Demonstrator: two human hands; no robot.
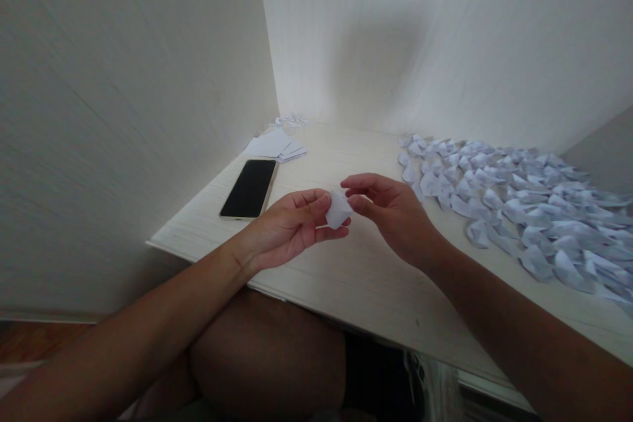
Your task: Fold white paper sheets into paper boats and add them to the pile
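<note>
A small folded piece of white paper (338,210) is held just above the pale wooden table (366,277), between both hands. My left hand (287,227) pinches its left side with curled fingers. My right hand (386,208) grips the paper's right edge between thumb and fingertips. Both hands hover over the middle of the table, close to its front edge.
A black phone (250,188) lies face up at the left. Behind it sits a small stack of white paper sheets (277,145). Several folded paper pieces (514,204) cover the right side. White walls close the corner behind. My knee (267,356) shows below the table edge.
</note>
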